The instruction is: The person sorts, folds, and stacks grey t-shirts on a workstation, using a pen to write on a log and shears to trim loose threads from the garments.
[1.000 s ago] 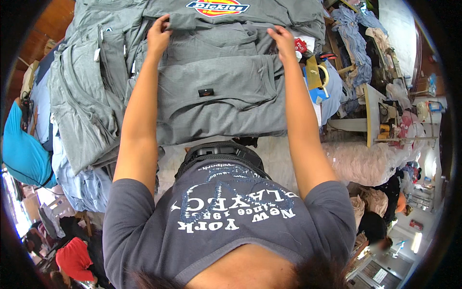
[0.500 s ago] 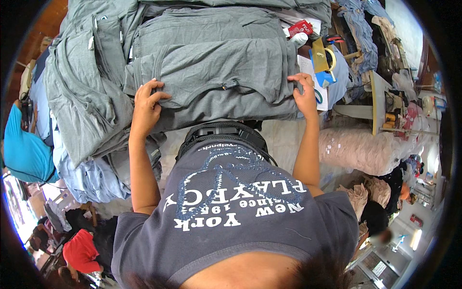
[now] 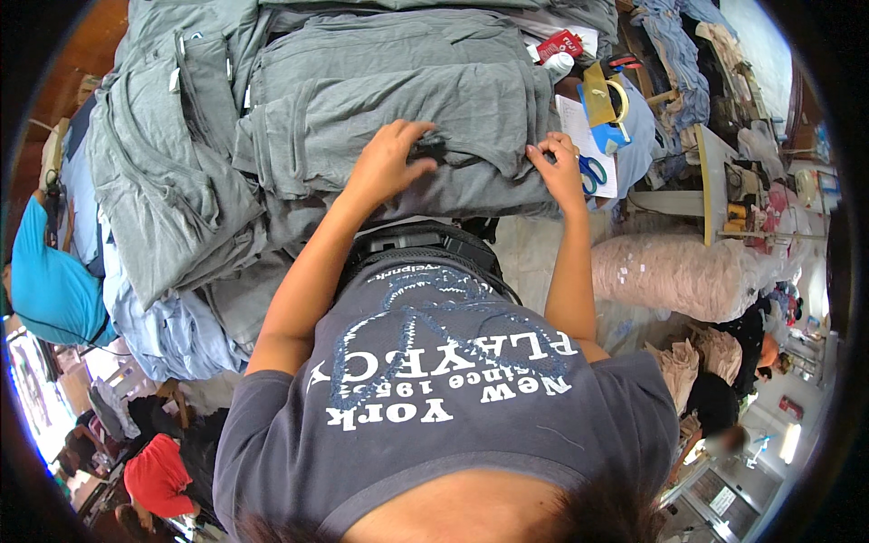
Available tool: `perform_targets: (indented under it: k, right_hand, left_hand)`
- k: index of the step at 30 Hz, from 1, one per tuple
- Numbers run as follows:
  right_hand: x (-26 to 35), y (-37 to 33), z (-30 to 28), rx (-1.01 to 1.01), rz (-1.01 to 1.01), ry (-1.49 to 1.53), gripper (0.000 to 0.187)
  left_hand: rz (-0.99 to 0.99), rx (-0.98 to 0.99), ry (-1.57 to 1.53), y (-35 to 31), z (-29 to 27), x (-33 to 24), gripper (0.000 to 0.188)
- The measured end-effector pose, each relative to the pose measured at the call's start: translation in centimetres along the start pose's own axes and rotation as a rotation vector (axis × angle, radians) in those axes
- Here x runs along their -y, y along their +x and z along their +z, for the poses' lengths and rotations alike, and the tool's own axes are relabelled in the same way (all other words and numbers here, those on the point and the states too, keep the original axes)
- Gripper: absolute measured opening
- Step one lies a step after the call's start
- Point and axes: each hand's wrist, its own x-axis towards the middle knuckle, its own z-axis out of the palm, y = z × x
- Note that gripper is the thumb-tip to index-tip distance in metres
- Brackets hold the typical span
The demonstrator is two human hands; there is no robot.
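A folded grey T-shirt (image 3: 362, 109) lies in front of me on a pile of similar grey garments. Over its near edge, around the neckline, my left hand (image 3: 389, 165) hovers with thumb and fingers apart; it seems to hold nothing. The small dark neck label seen earlier is now hidden by that hand. At the shirt's right near corner, my right hand (image 3: 561, 172) has its thumb and fingers closed together on the cloth edge. Blue-handled scissors (image 3: 591, 174) lie just right of that hand, on a sheet of white paper (image 3: 579, 127).
Beyond the scissors sit a tape dispenser (image 3: 608, 113), a red box (image 3: 559, 45) and a white bottle (image 3: 558, 65). More grey garments (image 3: 167, 181) are heaped at left. A person in a turquoise top (image 3: 59, 271) is far left. A pale pink bundle (image 3: 670, 276) stands at right.
My left hand has left the shirt's left side and moved right to the neckline, its fingers opening. My right hand has shifted slightly left, at the right corner.
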Motion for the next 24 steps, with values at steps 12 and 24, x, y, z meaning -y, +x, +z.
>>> perform_targets:
  k: [12, 24]
  right_hand:
    - [-0.9, -0.8, 0.6, -0.037, 0.061, 0.175, 0.023]
    - [0.8, 3.2, -5.4, 0.010, 0.342, 0.687, 0.019]
  left_hand:
    - [-0.529, 0.090, -0.613, 2.9, 0.7, 4.6, 0.017]
    - [-0.031, 0.157, 0.612, -1.7, -6.5, 0.6, 0.040]
